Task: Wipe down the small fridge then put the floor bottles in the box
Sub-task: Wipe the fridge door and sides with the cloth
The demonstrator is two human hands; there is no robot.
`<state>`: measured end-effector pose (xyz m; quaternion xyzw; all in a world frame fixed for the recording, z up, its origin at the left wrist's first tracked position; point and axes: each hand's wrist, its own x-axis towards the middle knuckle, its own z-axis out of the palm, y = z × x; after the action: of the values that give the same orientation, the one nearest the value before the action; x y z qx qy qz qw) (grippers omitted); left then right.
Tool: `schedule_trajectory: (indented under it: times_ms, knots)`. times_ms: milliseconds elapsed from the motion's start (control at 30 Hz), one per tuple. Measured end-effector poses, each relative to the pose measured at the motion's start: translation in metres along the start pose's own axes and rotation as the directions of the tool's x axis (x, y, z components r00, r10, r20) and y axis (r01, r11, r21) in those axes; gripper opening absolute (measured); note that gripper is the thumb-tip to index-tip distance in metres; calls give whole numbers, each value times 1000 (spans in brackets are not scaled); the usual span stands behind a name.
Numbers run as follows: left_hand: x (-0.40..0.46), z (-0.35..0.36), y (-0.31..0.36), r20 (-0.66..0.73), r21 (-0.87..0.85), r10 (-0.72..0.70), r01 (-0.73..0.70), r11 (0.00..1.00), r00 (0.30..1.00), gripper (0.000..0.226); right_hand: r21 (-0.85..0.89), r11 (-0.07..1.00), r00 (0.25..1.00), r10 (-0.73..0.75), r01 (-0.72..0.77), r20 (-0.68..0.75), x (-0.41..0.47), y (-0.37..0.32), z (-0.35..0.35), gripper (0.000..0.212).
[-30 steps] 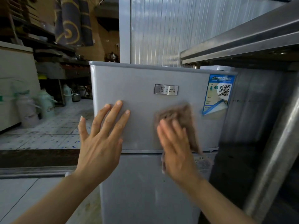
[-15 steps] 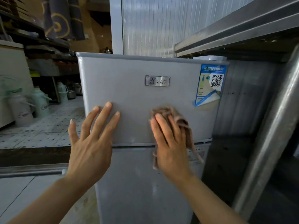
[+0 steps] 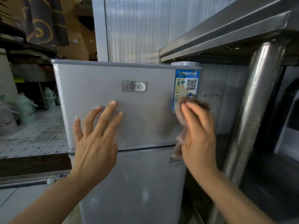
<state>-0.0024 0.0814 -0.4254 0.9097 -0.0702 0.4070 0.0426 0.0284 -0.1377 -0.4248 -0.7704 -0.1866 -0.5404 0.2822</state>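
Head view: kitchen or storeroom. Speckled tile floor (image 3: 32,139) at left, corrugated white wall panel (image 3: 134,29) behind, stainless steel table (image 3: 226,29) at right with a round leg (image 3: 252,110) running down just beside the fridge. Pale green jugs (image 3: 25,109) stand on the floor at far left, well apart from the fridge; rolled mats (image 3: 42,21) hang above them.

Small fridge (image 3: 100,88): upright, long axis vertical, doors facing the camera, tucked against the table's edge. Silver-grey, two doors; seam between upper and lower door runs horizontal at about mid-height. Metal nameplate (image 3: 134,86) centred on the upper door, blue energy label (image 3: 186,84) with QR code at its top right corner. Lower door shows pale smudges.

Left hand (image 3: 95,143): flat on the upper door, fingers spread, holding nothing.

Right hand (image 3: 199,135): fingers straight, pressing a brown cloth (image 3: 181,117) against the upper door's right edge, over the bottom of the label. Cloth hangs down past the door seam. Hand and cloth motion-blurred.
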Motion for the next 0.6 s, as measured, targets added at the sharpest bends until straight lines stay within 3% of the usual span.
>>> schedule_trajectory:
  times_ms: [100, 200, 333, 433, 600]
  knots:
    - [5, 4, 11, 2, 5, 47, -47, 999, 999, 80, -40, 998, 996, 46, -50, -82, 40, 10, -4, 51]
    - [7, 9, 20, 5, 3, 50, -50, 999, 999, 80, -125, 992, 998, 42, -35, 55, 43, 33, -1, 65]
    - [6, 14, 25, -5, -6, 34, -34, 999, 999, 80, -174, 984, 979, 6, 30, 205, -19, 50, 4, 79]
    - [4, 17, 27, 5, -4, 42, -42, 999, 999, 77, -187, 982, 953, 24, 34, 301, -50, 55, 0, 77]
    - [3, 18, 34, 10, -8, 49, -49, 999, 999, 76, -59, 998, 994, -6, 13, 110, -21, 36, -13, 77]
